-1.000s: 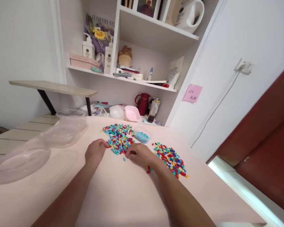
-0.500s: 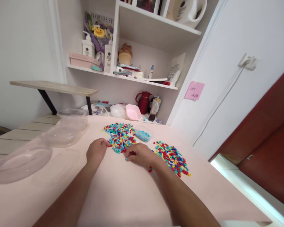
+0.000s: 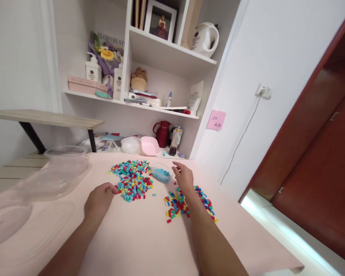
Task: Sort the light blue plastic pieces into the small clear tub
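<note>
So my left hand is at the left edge of the nearer pile of little colored pieces, palm side turned in toward it, back of the hand mostly up. The fingers are curled in and the fingertips sit close together right by some red bits. Honestly can't tell if I'm pinching one or just touching the edge.

My right hand is farther out, just beside the right rim of the clear container that has light blue pieces in it. It's partly open: fingers loosely bent and aimed left, kinda over the rim side, with a gap between them and the thumb. I can't see a piece in it. That forearm angles up across the right-hand pile and hides part of it.

The far pile runs into the nearer one, left of the container. One loose blue piece lies on the pink tabletop between my hands, and some clear plastic trays are off to my left.
</note>
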Motion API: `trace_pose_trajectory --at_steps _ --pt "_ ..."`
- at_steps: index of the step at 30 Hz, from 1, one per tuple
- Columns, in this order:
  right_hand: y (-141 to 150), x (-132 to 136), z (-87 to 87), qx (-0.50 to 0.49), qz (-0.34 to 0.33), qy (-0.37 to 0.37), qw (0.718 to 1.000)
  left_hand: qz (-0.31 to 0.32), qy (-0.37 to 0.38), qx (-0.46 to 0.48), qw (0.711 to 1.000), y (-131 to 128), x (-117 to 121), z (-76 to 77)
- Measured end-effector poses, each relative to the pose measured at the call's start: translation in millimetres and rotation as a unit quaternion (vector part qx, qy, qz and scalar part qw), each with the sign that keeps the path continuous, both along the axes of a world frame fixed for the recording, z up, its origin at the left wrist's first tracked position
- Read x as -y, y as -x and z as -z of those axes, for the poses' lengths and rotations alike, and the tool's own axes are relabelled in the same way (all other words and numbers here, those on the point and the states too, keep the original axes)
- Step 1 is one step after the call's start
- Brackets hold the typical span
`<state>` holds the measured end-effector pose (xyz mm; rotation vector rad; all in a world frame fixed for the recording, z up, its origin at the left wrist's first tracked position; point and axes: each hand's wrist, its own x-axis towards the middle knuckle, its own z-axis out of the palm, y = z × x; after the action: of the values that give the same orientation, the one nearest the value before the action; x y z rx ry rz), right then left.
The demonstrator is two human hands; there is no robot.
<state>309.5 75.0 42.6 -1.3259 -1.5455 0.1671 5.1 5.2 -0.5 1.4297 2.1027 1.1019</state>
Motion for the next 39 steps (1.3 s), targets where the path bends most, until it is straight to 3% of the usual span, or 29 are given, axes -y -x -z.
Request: trace_pose_trajectory --at_steps 5,8,12,15,21,25,29,31,33,39 --pt "2 18 -7.6 -0.059 -0.108 0.022 0.992 -0.004 0.002 -0.002 1.000 -1 1 -0.2" --pt "13 29 -9.4 0.061 -0.189 0.050 0.979 -0.006 0.002 -0.006 1.000 -2 1 -1.1" --pt "25 35 -0.9 0.246 -0.238 0.128 0.931 -0.008 0.001 -0.006 1.000 -4 4 -4.7" --pt "28 33 6.6 0.285 -0.228 0.168 0.916 -0.008 0.002 -0.011 1.000 -6 8 -8.1" --pt "37 32 14.0 0.322 -0.210 0.151 0.911 -0.005 -0.007 -0.011 1.000 -5 7 -5.8" --pt "41 29 11.6 0.278 -0.226 0.114 0.927 -0.004 -0.003 0.001 1.000 -4 3 -1.1" --pt "28 13 2.8 0.135 -0.118 -0.004 0.984 0.000 -0.009 0.005 1.000 -4 4 -0.2" --pt "17 4 1.3 0.084 -0.039 -0.042 0.995 0.001 -0.009 0.008 1.000 -4 5 -0.8" --pt "8 -3 3.8 0.081 -0.002 -0.038 0.996 -0.002 -0.009 0.008 1.000 -4 5 -1.0" --pt "5 2 12.4 0.052 -0.098 0.009 0.994 -0.013 -0.004 0.004 1.000 -5 5 -0.6"
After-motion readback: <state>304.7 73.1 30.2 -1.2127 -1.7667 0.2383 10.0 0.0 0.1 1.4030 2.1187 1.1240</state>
